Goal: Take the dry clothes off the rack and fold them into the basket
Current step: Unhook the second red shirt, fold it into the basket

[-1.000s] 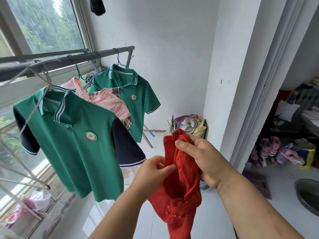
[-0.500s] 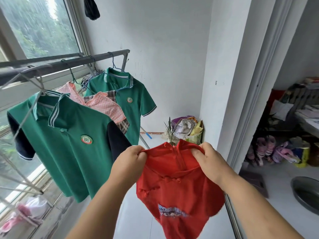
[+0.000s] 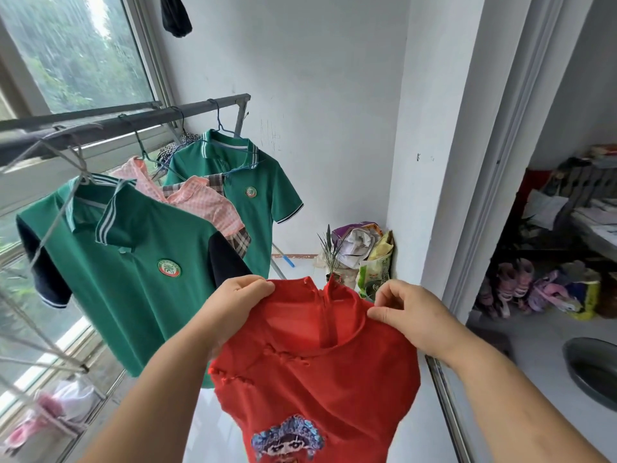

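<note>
A small red top [image 3: 320, 379] with a stand-up collar, knot buttons and a printed face hangs spread out in front of me. My left hand [image 3: 233, 302] grips its left shoulder and my right hand [image 3: 407, 312] pinches its right shoulder. On the grey rack bar [image 3: 173, 116] at the left hang a near green polo shirt [image 3: 133, 272], a pink checked shirt [image 3: 207, 202] and a far green polo shirt [image 3: 253, 195], each on a hanger. No basket is in view.
The window [image 3: 73, 51] runs along the left, behind the rack. Bags and a small plant [image 3: 357, 255] fill the far corner. A white pillar [image 3: 434, 162] and sliding door track stand on the right, with shoes [image 3: 514, 285] and a dark basin [image 3: 594, 372] beyond.
The red top was bunched between my hands a second ago. My hands have moved apart and now hold it open by the shoulders, its front and print showing.
</note>
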Tool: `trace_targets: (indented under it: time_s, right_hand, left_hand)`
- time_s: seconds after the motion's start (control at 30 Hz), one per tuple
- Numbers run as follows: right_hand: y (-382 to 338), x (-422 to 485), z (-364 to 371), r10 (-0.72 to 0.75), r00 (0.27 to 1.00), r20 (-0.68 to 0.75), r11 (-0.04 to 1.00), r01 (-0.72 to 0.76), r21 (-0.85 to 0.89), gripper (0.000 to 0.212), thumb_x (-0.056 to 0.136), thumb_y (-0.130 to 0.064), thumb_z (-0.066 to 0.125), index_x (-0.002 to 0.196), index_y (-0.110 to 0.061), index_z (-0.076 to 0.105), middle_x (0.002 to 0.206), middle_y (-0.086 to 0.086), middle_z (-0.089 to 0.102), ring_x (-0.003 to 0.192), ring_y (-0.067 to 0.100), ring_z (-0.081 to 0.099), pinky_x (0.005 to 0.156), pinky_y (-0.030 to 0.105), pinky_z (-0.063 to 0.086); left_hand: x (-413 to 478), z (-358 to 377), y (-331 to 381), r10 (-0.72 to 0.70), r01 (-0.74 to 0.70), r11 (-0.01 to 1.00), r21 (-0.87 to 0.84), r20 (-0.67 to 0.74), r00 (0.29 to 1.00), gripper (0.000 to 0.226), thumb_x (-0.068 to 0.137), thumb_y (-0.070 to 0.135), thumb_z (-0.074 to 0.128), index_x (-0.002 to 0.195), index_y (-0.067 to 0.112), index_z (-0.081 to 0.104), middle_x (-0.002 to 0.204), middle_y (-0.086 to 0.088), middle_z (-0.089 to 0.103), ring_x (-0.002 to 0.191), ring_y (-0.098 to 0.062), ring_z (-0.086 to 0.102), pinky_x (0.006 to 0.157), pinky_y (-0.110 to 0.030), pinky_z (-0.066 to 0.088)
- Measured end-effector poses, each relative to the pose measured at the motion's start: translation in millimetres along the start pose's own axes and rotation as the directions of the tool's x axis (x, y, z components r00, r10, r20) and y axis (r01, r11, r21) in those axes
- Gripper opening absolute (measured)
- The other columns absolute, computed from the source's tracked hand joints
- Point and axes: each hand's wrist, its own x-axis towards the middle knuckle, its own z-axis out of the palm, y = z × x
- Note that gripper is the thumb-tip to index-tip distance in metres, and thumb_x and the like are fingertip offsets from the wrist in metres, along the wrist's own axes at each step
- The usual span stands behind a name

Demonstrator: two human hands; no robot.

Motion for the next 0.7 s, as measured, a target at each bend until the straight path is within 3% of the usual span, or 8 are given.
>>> trace_targets:
  time_s: [0.07, 0.13, 0.27, 0.4, 0.5, 0.6, 0.7]
  right_hand:
    - [4, 1, 3, 0.015, 0.999, -0.037, 1.0, -0.015, -0.006, 0.017, 0.085, -0.023, 0.074, 0.078, -0.022, 0.06, 0.071, -0.01, 0.059, 0.066, 0.005, 0.052, 0.065, 0.022, 0.044]
    - [8, 0, 7, 0.03, 0.999, -0.039, 1.0, -0.03, 0.004, 0.017, 0.085, -0.03, 0.075, 0.08, -0.026, 0.059, 0.073, -0.012, 0.06, 0.069, 0.006, 0.053, 0.072, 0.03, 0.048]
    - [-1, -6, 10, 0.038, 0.998, 0.047, 0.997, -0.041, 0.058, 0.034, 0.072, -0.046, 0.081, 0.084, -0.024, 0.058, 0.078, -0.014, 0.051, 0.069, 0.003, 0.046, 0.064, 0.02, 0.038]
    - [-2, -6, 12, 0.031, 0.988, 0.151, 0.993, -0.013, -0.119, 0.051, 0.052, -0.063, 0.085, 0.088, -0.037, 0.059, 0.103, -0.021, 0.048, 0.093, -0.001, 0.049, 0.084, 0.029, 0.045]
    - [0, -5, 15, -0.046, 0.995, 0.088, 0.988, 0.059, -0.144, 0.031, 0.074, -0.052, 0.078, 0.097, -0.035, 0.066, 0.106, -0.017, 0.052, 0.103, 0.007, 0.052, 0.092, 0.035, 0.047]
    - [-3, -5, 15, -0.097, 0.995, -0.007, 0.992, 0.096, -0.086, 0.028, 0.086, -0.046, 0.067, 0.096, -0.019, 0.067, 0.094, -0.004, 0.06, 0.091, 0.014, 0.058, 0.081, 0.029, 0.048]
    - [-7, -5, 16, -0.061, 0.992, -0.108, 0.995, 0.069, 0.073, 0.013, 0.094, -0.034, 0.061, 0.1, -0.022, 0.062, 0.09, -0.003, 0.067, 0.086, 0.016, 0.063, 0.076, 0.028, 0.049]
  left_hand:
    - [-1, -1, 3, -0.013, 0.014, 1.0, -0.023, 0.039, 0.999, 0.03, 0.062, 0.045, 0.068, 0.075, 0.018, 0.067, 0.078, -0.017, 0.06, 0.073, -0.03, 0.055, 0.075, -0.048, 0.048]
    - [-3, -1, 6, 0.001, 0.001, 0.998, -0.067, 0.044, 0.999, 0.019, 0.076, 0.035, 0.067, 0.078, 0.016, 0.066, 0.08, -0.019, 0.059, 0.072, -0.03, 0.055, 0.075, -0.045, 0.048]
    - [-2, -1, 10, 0.051, -0.052, 0.991, -0.125, -0.004, 0.999, 0.012, 0.089, 0.024, 0.062, 0.083, 0.013, 0.063, 0.081, -0.018, 0.056, 0.07, -0.028, 0.052, 0.068, -0.036, 0.047]
    - [-6, -2, 18, 0.084, -0.089, 0.98, -0.18, -0.034, 0.996, 0.022, 0.094, 0.018, 0.058, 0.073, 0.016, 0.066, 0.073, -0.016, 0.06, 0.058, -0.024, 0.056, 0.065, -0.034, 0.049]
    - [-7, 0, 23, 0.095, -0.102, 0.977, -0.186, -0.046, 0.994, 0.032, 0.094, 0.017, 0.058, 0.065, 0.019, 0.069, 0.066, -0.009, 0.064, 0.054, -0.021, 0.058, 0.065, -0.033, 0.051]
    - [-8, 0, 25, 0.098, -0.108, 0.98, -0.166, -0.069, 0.993, 0.037, 0.095, 0.017, 0.057, 0.062, 0.021, 0.07, 0.063, -0.006, 0.065, 0.052, -0.018, 0.058, 0.063, -0.031, 0.051]
    - [-10, -1, 25, 0.088, -0.103, 0.981, -0.165, -0.098, 0.991, 0.027, 0.095, 0.02, 0.058, 0.071, 0.018, 0.071, 0.073, -0.013, 0.065, 0.064, -0.026, 0.059, 0.072, -0.041, 0.053]
